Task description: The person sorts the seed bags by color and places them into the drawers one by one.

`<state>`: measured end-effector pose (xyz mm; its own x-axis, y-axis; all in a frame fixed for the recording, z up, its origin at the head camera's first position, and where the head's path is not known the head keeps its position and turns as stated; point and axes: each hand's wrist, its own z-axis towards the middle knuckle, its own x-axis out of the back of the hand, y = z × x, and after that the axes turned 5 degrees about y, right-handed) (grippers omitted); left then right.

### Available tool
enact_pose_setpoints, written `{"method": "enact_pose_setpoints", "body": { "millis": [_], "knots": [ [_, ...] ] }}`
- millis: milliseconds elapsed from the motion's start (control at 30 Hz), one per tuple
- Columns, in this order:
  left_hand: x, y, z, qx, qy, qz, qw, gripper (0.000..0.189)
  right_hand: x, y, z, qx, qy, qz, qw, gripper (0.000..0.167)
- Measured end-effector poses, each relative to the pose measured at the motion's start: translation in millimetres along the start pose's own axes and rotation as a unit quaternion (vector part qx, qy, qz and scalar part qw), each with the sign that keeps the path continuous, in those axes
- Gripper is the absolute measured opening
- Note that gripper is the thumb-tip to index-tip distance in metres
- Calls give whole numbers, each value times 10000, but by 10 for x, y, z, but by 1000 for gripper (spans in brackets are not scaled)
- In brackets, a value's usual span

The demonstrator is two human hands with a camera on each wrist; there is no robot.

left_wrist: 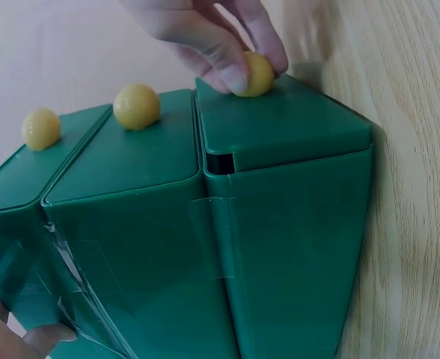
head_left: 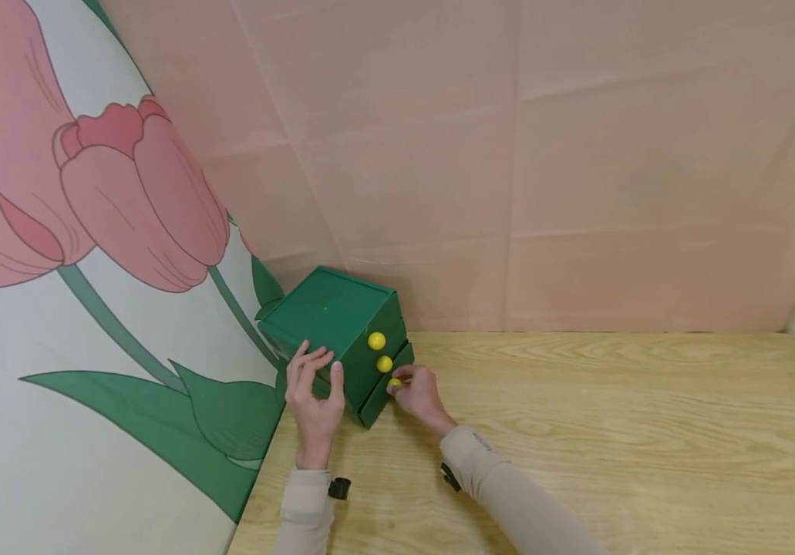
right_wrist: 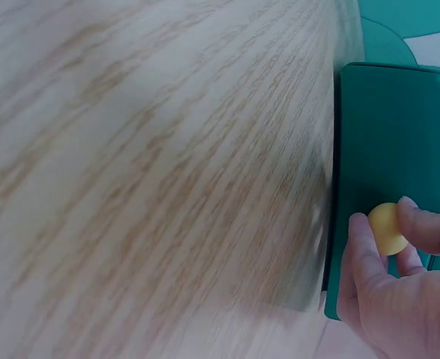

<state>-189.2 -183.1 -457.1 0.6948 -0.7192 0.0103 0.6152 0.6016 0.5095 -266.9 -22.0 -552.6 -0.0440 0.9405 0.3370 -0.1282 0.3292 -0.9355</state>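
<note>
A green box of three stacked drawers (head_left: 328, 304) stands on the table, each drawer front carrying a round yellow knob. My right hand (head_left: 421, 397) pinches the lowest knob (left_wrist: 259, 75) between thumb and fingers, as the right wrist view also shows at that knob (right_wrist: 387, 229). The bottom drawer (left_wrist: 280, 123) sits slightly out from the cabinet, with a small dark gap at its edge. My left hand (head_left: 317, 401) is at the near top edge of the box, fingers spread and thumb touching its side. Above the pinched knob are the middle knob (head_left: 385, 364) and top knob (head_left: 377, 341).
The wood-grain table (head_left: 612, 432) stretches to the right of the box. A white panel with printed pink tulips (head_left: 140, 185) stands close on the left, and a pinkish cloth (head_left: 543, 169) hangs behind. Clear tape (left_wrist: 220, 239) runs along the box's side.
</note>
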Motion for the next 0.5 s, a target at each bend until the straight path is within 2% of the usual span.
{"method": "enact_pose_setpoints", "body": {
  "millis": [500],
  "knots": [
    [-8,49,25,-104,26,8,9999,19,23,-41,15,-102,-122,-63,9999,15]
  ]
}}
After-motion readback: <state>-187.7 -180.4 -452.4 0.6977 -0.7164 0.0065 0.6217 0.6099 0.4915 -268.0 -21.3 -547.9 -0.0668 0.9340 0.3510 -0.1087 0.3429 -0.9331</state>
